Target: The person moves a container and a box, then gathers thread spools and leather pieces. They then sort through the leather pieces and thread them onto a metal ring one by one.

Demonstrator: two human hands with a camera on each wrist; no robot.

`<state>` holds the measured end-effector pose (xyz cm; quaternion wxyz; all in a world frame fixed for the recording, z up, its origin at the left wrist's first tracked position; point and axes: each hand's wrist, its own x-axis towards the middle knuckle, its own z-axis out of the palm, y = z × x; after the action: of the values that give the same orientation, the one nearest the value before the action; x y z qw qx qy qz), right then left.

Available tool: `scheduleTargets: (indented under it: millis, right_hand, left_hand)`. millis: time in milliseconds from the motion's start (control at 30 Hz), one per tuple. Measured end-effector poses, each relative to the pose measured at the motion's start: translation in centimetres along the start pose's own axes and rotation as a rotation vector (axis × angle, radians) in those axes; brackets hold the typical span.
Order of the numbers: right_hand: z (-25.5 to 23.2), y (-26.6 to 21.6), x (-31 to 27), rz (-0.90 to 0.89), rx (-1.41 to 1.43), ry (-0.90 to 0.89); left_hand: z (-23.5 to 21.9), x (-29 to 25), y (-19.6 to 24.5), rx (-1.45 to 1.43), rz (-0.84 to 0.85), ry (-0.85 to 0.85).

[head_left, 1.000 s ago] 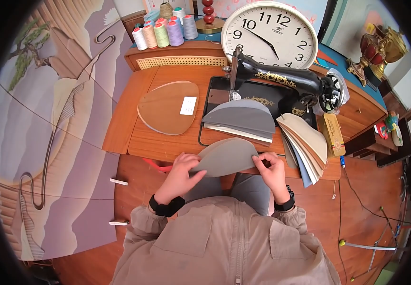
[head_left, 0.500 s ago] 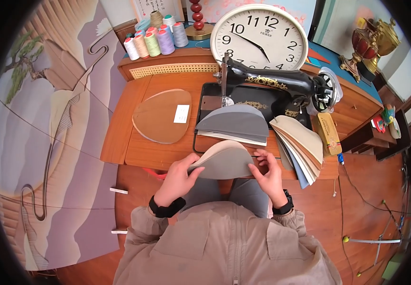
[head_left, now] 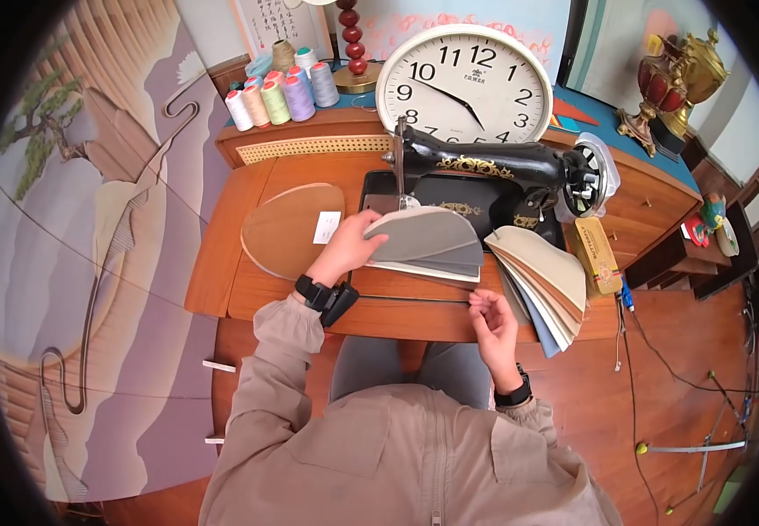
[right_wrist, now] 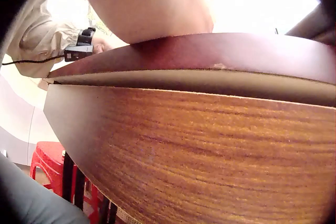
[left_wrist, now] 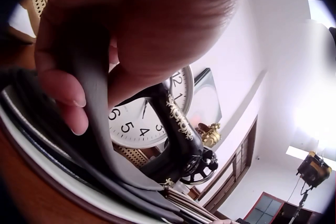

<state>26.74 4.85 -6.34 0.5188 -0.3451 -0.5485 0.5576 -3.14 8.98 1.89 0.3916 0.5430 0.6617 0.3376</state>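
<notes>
A thin, grey, rounded fabric piece with a pale layer at its upper edge lies over a stack of darker grey pieces in front of the sewing machine. My left hand pinches its left end; in the left wrist view the grey piece bends up between the thumb and fingers. My right hand is at the table's front edge, fingers loosely curled, with nothing in them. Just right of it, several beige, brown, white and blue pieces lie fanned out. A brown rounded piece with a white label lies to the left.
The black sewing machine stands behind the stack, with a large clock behind it. Several thread spools stand at the back left. A yellow box lies to the right. Below the table is a red stool.
Both hands held the grey piece over the front edge earlier. The right hand has let go, and the left has carried the piece forward onto the dark grey stack.
</notes>
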Motion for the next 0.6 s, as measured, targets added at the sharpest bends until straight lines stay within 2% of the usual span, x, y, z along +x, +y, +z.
scheduleTargets:
  millis: [100, 133, 167, 267, 400, 467, 500, 567, 600]
  right_hand:
    - [0.2, -0.1, 0.1, 0.004, -0.007, 0.005]
    - [0.4, -0.1, 0.1, 0.004, -0.026, -0.002]
    - [0.5, -0.2, 0.1, 0.005, -0.047, -0.013]
    - [0.6, -0.1, 0.1, 0.029, -0.078, -0.018]
    - [0.5, -0.1, -0.1, -0.014, -0.117, -0.026]
    - [0.5, -0.1, -0.1, 0.010, -0.109, -0.002]
    - [0.6, -0.2, -0.1, 0.008, -0.107, -0.003]
    - [0.7, -0.4, -0.2, -0.002, -0.126, -0.011]
    - [0.7, -0.4, -0.2, 0.001, -0.125, -0.010]
  left_hand:
    - [0.5, -0.5, 0.3, -0.048, 0.004, 0.027]
    - [0.7, -0.7, 0.7, -0.119, 0.086, 0.015]
    - [0.9, -0.9, 1.2, -0.119, 0.083, 0.017]
    - [1.5, -1.4, 3.1, -0.227, 0.317, 0.014]
    - [1.4, 0.1, 1.7, -0.216, 0.284, 0.065]
    - [1.1, 1.2, -0.6, 0.001, 0.410, 0.243]
    - [0.8, 1.0, -1.2, 0.002, 0.411, 0.245]
    - [0.4, -0.6, -2.0, 0.136, 0.383, 0.426]
    - [-0.2, -1.2, -3.0, 0.197, 0.422, 0.450]
